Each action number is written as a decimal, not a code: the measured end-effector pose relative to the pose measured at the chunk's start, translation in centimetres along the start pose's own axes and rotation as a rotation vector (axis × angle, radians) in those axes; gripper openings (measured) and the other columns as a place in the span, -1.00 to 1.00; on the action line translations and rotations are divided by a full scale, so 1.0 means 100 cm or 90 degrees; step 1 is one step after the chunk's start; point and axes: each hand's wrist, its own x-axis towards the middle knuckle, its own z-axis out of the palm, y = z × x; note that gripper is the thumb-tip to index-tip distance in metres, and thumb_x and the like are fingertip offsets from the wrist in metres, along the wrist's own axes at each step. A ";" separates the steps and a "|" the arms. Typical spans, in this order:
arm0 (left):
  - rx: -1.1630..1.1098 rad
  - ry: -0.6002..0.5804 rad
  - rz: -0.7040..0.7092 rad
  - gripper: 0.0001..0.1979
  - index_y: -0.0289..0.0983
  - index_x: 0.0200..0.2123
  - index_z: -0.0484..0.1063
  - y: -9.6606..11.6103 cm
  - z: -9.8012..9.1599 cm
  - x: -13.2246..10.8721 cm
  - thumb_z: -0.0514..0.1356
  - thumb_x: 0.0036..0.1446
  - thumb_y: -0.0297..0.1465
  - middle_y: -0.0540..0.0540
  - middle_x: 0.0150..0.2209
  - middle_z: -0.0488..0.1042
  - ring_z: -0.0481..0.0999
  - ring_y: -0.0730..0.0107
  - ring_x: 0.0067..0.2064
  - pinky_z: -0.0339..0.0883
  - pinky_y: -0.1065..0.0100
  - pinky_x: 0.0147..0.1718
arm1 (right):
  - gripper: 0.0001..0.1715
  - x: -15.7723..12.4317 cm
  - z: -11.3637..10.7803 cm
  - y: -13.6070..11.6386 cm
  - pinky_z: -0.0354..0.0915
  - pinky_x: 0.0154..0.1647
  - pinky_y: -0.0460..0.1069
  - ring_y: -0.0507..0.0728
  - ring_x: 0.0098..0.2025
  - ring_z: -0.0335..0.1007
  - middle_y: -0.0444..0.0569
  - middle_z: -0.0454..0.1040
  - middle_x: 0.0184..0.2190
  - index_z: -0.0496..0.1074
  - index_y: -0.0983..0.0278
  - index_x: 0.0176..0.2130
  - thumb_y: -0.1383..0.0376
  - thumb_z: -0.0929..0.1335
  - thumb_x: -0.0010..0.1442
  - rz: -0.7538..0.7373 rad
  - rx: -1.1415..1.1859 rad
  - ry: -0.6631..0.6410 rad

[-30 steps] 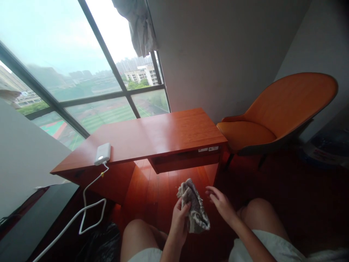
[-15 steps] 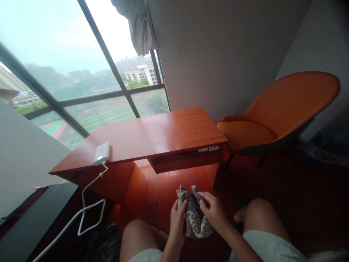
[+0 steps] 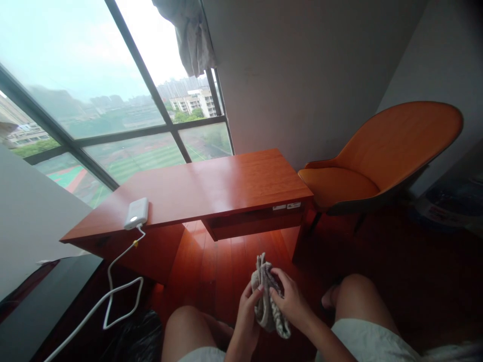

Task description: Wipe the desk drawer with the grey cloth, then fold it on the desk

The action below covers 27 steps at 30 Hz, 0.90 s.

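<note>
A soft grey-and-white patterned cloth (image 3: pixel 266 304), bunched in folds, is held up in front of my knees; its exact kind does not show. On its left side my left hand (image 3: pixel 247 307) is closed, with the thumb pressed on the near layers. From the right, my right hand (image 3: pixel 291 300) pinches the folds between thumb and fingers. The upper edges of the cloth stick up above my fingers, and its lower end hangs between my hands. Some of the fingers are hidden behind the fabric.
A reddish wooden desk (image 3: pixel 226 181) stands ahead under the window. On its left end lies a white power bank (image 3: pixel 136 213) with a white cable (image 3: pixel 109 296) trailing down. An orange chair (image 3: pixel 392 151) is at the right, and a black plastic bag (image 3: pixel 138 334) at lower left.
The cloth has turned and narrowed between my hands, its folds now edge-on and closer together. My left hand has shifted slightly right. The whole view has moved a little.
</note>
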 end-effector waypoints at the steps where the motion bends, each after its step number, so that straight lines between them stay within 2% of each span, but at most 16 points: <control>1: -0.008 0.001 -0.011 -0.61 -0.27 -0.14 0.56 -0.001 0.000 -0.001 0.40 -0.09 -0.31 -0.17 -0.20 0.61 0.59 0.16 -0.16 0.39 0.30 -0.13 | -0.54 0.001 0.001 0.001 0.25 0.18 0.14 0.19 0.08 0.38 0.13 0.45 0.03 0.31 0.28 0.01 0.32 0.25 0.08 0.012 0.006 0.009; 6: 0.006 0.041 -0.010 -0.60 -0.31 -0.21 0.58 -0.014 -0.002 0.004 0.43 -0.14 -0.24 -0.15 -0.33 0.62 0.60 0.17 -0.25 0.40 0.32 -0.24 | -0.55 -0.001 0.005 0.003 0.27 0.15 0.15 0.21 0.06 0.41 0.16 0.47 0.02 0.29 0.29 0.00 0.22 0.25 0.11 0.069 0.045 0.034; 9: 0.028 0.051 0.015 -0.57 -0.32 -0.24 0.59 -0.022 -0.002 0.008 0.44 -0.17 -0.18 -0.14 -0.35 0.62 0.59 0.20 -0.27 0.38 0.37 -0.28 | -0.41 -0.002 0.008 0.006 0.26 0.16 0.18 0.25 0.09 0.40 0.19 0.46 0.05 0.24 0.28 0.06 0.12 0.32 0.07 0.110 0.053 0.055; 12: 0.042 0.052 0.027 -0.56 -0.32 -0.24 0.60 -0.025 -0.001 0.010 0.45 -0.18 -0.17 -0.13 -0.36 0.62 0.58 0.22 -0.29 0.37 0.38 -0.30 | -0.44 0.000 0.009 0.010 0.28 0.13 0.19 0.27 0.06 0.42 0.19 0.49 0.01 0.26 0.28 0.02 0.20 0.34 0.02 0.127 0.051 0.079; 16: 0.026 0.091 0.032 -0.56 -0.33 -0.25 0.61 -0.021 -0.001 0.010 0.43 -0.17 -0.15 -0.12 -0.43 0.61 0.59 0.19 -0.32 0.40 0.33 -0.31 | -0.61 0.003 0.007 0.014 0.32 0.05 0.14 0.22 -0.05 0.46 0.15 0.52 -0.09 0.31 0.29 -0.08 0.25 0.26 0.07 0.107 0.099 0.049; 19: 0.011 0.166 0.040 -0.58 -0.35 -0.36 0.61 -0.017 -0.005 0.013 0.44 -0.22 -0.13 -0.12 -0.47 0.60 0.59 0.19 -0.36 0.41 0.32 -0.34 | -0.63 0.001 0.007 0.015 0.34 0.02 0.13 0.21 -0.09 0.47 0.13 0.52 -0.11 0.32 0.30 -0.09 0.27 0.25 0.07 0.096 0.094 0.047; 22: 0.009 0.224 0.045 -0.57 -0.35 -0.40 0.59 -0.015 -0.009 0.017 0.46 -0.27 -0.13 -0.11 -0.46 0.60 0.57 0.25 -0.41 0.41 0.33 -0.37 | -0.61 -0.005 0.010 0.011 0.31 0.07 0.11 0.19 -0.04 0.45 0.10 0.51 -0.09 0.35 0.28 -0.09 0.36 0.25 0.03 0.052 0.034 0.049; 24: 0.012 0.221 0.044 -0.57 -0.35 -0.41 0.59 -0.016 -0.009 0.018 0.45 -0.26 -0.12 -0.10 -0.47 0.59 0.54 0.30 -0.43 0.40 0.36 -0.39 | -0.58 -0.009 0.012 0.007 0.30 0.07 0.09 0.17 -0.04 0.43 0.06 0.49 -0.11 0.36 0.26 -0.10 0.42 0.24 0.00 0.008 -0.002 0.030; 27: 0.007 0.163 0.045 -0.60 -0.34 -0.40 0.58 -0.019 -0.004 0.017 0.43 -0.21 -0.13 -0.09 -0.46 0.59 0.54 0.34 -0.41 0.38 0.40 -0.38 | -0.59 -0.013 0.012 0.000 0.31 0.04 0.07 0.15 -0.05 0.41 0.02 0.47 -0.13 0.37 0.24 -0.09 0.41 0.24 0.03 -0.033 -0.011 -0.017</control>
